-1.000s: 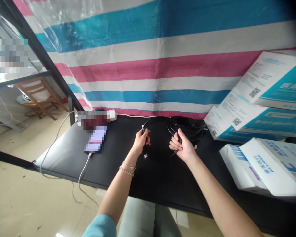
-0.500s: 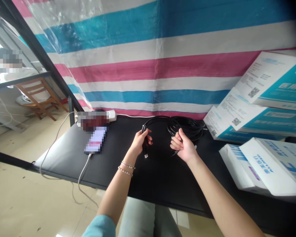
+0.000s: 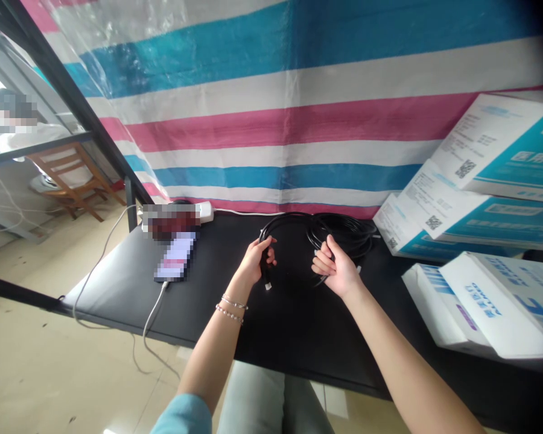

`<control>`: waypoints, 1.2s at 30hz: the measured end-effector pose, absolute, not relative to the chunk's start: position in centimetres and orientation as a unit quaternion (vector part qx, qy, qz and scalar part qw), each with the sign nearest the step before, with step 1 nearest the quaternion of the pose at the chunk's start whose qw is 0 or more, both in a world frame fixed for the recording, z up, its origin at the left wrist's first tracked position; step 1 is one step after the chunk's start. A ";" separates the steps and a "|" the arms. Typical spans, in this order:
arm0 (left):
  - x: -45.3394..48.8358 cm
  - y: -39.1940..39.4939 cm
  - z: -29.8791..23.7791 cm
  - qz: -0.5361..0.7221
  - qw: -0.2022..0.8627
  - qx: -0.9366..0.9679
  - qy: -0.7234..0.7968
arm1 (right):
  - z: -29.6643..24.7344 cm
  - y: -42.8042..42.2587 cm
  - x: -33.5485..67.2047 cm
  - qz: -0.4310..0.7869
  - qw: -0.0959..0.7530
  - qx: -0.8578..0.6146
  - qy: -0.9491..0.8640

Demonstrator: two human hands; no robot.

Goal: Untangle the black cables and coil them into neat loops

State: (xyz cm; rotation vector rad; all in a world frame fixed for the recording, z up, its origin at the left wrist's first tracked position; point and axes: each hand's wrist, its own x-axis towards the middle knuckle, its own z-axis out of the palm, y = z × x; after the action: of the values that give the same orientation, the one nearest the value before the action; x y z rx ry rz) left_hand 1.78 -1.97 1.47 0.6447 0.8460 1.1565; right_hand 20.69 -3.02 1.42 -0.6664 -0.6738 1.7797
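Observation:
A coiled black cable (image 3: pixel 341 229) lies at the back of the black table, one stretch of it arching left. My left hand (image 3: pixel 256 259) is closed around that left stretch, and a plug with a pale tip (image 3: pixel 267 286) hangs below the fingers. Against the front of the coil, my right hand (image 3: pixel 337 266) is curled with its thumb up, gripping a black strand that pokes out below the fingers. Another light-coloured cable end (image 3: pixel 359 269) shows just right of this hand. How the strands run inside both fists is hidden.
White and blue boxes (image 3: pixel 434 205) are stacked on the right, with more boxes (image 3: pixel 493 307) in front. On the left lie a phone (image 3: pixel 176 256) on a charging cable and a white power strip (image 3: pixel 205 212). A striped sheet (image 3: pixel 289 120) hangs behind. Beyond are a wooden chair (image 3: pixel 72 175) and a person.

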 end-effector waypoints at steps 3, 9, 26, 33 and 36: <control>1.9 -1.9 1.4 0.520 0.707 0.290 0.382 | 1.3 -3.0 20.6 0.748 0.530 -0.280 -0.286; 2.0 -1.8 1.2 0.524 0.687 0.303 0.403 | 1.3 -3.0 20.5 0.753 0.528 -0.283 -0.271; 2.2 -1.9 1.3 0.522 0.663 0.324 0.428 | 1.2 -3.0 20.3 0.757 0.530 -0.279 -0.261; 2.2 -1.9 1.3 0.523 0.652 0.319 0.447 | 1.0 -3.0 20.2 0.757 0.525 -0.281 -0.268; 2.2 -1.8 1.3 0.524 0.651 0.318 0.448 | 1.0 -3.0 20.2 0.756 0.525 -0.282 -0.272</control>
State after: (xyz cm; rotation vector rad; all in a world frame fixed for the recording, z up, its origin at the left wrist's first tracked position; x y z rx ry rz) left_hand 2.22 -1.84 1.31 0.7212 1.0175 1.1907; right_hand 20.25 -3.01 0.99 -0.6747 -0.6500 1.8085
